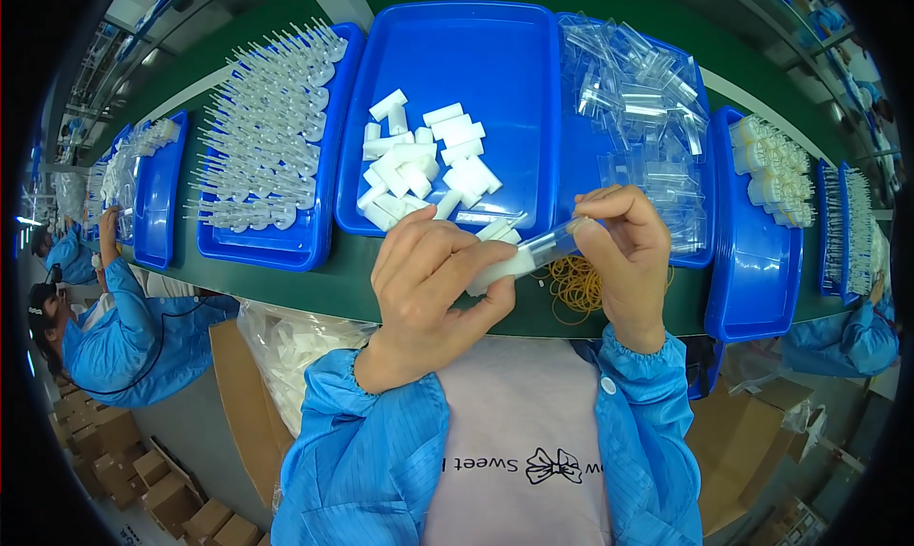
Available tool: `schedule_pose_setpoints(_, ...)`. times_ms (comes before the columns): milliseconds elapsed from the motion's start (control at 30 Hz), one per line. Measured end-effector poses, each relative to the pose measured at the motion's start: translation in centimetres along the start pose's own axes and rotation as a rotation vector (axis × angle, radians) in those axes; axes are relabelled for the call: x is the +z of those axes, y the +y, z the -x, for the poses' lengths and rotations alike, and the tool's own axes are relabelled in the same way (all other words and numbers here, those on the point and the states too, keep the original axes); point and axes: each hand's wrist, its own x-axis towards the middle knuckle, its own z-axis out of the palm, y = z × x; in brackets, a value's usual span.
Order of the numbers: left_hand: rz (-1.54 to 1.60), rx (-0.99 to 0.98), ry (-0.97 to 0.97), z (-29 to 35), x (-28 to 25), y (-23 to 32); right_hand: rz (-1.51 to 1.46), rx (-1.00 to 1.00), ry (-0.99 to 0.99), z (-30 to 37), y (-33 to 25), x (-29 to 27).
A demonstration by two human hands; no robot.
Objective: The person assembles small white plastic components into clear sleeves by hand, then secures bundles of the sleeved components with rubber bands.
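Note:
My left hand [419, 284] pinches a small white block [502, 269] between thumb and fingers, over the bench's front edge. The far end of a clear plastic sleeve [552, 245] is in the closed thumb and fingers of my right hand [628, 260]. Sleeve and block meet end to end between my hands; how far one sits inside the other I cannot make out. Just beyond them, a blue tray [457, 46] holds several loose white blocks [409, 165]. Tan rubber bands [576, 291] lie in a heap on the green bench below the sleeve.
To the right stands a blue tray of clear plastic pieces [638, 99], then a tray of off-white parts [771, 170]. On the left, a tray carries thin-stemmed white parts [267, 132]. A bag of white pieces [295, 356] sits below the bench. Co-workers in blue [143, 327] sit either side.

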Motion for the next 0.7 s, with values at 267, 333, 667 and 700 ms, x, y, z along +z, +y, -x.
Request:
schedule_pose_setpoints(267,0.010,-0.027,-0.014,0.01,0.30,-0.17,-0.002,-0.026,0.011,0.16,0.42,0.03)
schedule_pose_setpoints(333,0.023,-0.034,-0.013,0.13,0.27,-0.17,0.014,-0.041,0.010,0.18,0.23,0.02)
schedule_pose_setpoints(667,0.049,-0.011,0.010,-0.11,0.08,0.06,-0.227,0.164,-0.019,0.05,0.27,-0.32)
schedule_pose_setpoints(700,0.049,-0.014,0.007,-0.11,0.06,0.10,-0.225,0.161,-0.017,0.08,0.30,-0.35)
